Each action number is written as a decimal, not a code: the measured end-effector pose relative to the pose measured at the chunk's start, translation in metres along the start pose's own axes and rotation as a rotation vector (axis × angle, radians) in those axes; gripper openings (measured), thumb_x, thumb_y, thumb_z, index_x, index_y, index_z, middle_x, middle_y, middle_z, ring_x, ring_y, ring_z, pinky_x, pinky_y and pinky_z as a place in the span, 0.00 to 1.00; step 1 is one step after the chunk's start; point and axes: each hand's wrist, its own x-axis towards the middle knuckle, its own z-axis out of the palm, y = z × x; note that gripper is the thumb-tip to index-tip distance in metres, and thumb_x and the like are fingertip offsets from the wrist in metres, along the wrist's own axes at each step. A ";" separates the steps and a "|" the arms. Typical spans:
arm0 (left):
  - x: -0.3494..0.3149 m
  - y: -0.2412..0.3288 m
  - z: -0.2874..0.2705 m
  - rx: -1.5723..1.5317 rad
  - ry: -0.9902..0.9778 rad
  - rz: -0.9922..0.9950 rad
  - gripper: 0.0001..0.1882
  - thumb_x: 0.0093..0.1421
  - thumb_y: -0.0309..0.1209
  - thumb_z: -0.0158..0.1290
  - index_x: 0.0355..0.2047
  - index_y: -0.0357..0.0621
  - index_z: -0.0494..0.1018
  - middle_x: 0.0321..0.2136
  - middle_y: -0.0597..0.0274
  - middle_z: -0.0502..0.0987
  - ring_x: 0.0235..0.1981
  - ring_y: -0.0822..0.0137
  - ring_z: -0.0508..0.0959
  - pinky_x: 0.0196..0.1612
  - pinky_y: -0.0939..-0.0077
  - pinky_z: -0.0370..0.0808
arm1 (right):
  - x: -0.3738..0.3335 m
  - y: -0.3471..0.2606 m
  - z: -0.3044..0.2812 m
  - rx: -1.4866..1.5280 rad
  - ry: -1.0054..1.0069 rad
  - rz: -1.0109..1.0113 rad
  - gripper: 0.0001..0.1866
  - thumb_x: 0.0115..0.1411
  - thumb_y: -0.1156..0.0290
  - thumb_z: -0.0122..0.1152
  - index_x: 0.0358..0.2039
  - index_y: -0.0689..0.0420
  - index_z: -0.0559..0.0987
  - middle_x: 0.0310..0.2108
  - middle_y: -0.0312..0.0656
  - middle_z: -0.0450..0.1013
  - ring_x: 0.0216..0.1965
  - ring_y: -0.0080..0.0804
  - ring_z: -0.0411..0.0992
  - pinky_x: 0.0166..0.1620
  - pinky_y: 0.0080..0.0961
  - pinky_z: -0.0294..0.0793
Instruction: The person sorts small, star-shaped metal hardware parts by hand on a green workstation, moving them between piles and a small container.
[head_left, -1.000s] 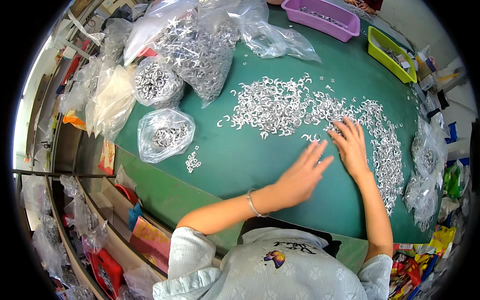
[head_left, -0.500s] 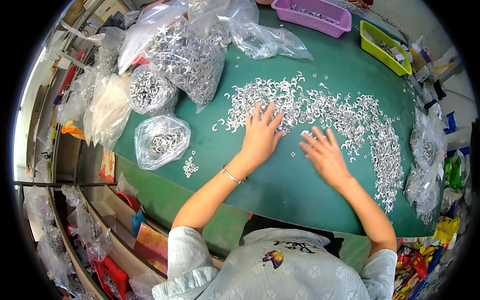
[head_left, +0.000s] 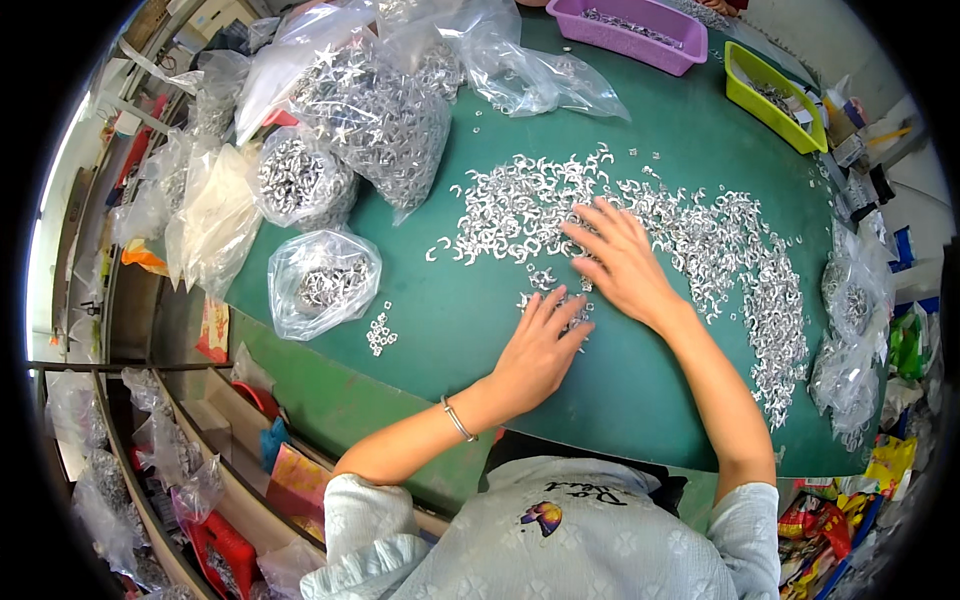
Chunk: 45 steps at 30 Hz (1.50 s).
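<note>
Many small silvery crescent-shaped metal pieces [head_left: 520, 205] lie spread in a long band over the green table [head_left: 450, 330]. My left hand [head_left: 537, 355], with a bangle at its wrist, is palm down near the table's front with fingers stretched over a small cluster of these pieces [head_left: 541, 277]. Some pieces show around its fingertips; what lies under the palm is hidden. Farther right, my right hand [head_left: 622, 262] is flat with fingers spread at the near edge of the band, its fingertips over the pieces. Neither hand visibly grips anything.
Clear plastic bags of metal pieces, one large [head_left: 375, 120] and an open small one [head_left: 330, 285], stand at left beside a little heap of tiny pieces [head_left: 380, 335]. Purple [head_left: 630, 40] and yellow-green trays [head_left: 775, 100] sit at the far side. Another person's hand [head_left: 718, 6] shows at the back.
My left hand has come back toward me from the band, and a small cluster of pieces now lies by it. My right hand has moved up and left onto the band's near edge.
</note>
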 end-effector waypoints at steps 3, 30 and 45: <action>0.001 -0.001 -0.005 0.081 0.039 -0.114 0.18 0.54 0.23 0.55 0.47 0.44 0.71 0.54 0.53 0.67 0.60 0.46 0.62 0.62 0.45 0.59 | -0.011 -0.004 0.014 -0.006 -0.070 -0.041 0.21 0.62 0.61 0.55 0.56 0.48 0.72 0.63 0.41 0.59 0.66 0.49 0.52 0.66 0.47 0.51; -0.008 -0.042 -0.022 0.255 0.276 -0.284 0.16 0.55 0.20 0.54 0.46 0.39 0.73 0.58 0.47 0.63 0.60 0.43 0.62 0.60 0.52 0.60 | -0.044 -0.045 -0.004 0.114 -0.168 -0.086 0.28 0.56 0.63 0.62 0.58 0.49 0.69 0.65 0.43 0.56 0.68 0.49 0.48 0.64 0.54 0.50; -0.047 0.041 -0.005 -0.187 -0.157 -0.162 0.33 0.48 0.12 0.43 0.59 0.27 0.58 0.64 0.36 0.52 0.66 0.43 0.53 0.66 0.48 0.51 | -0.122 -0.071 -0.032 0.010 -0.482 0.089 0.43 0.51 0.51 0.65 0.62 0.60 0.62 0.68 0.48 0.46 0.69 0.58 0.39 0.64 0.61 0.42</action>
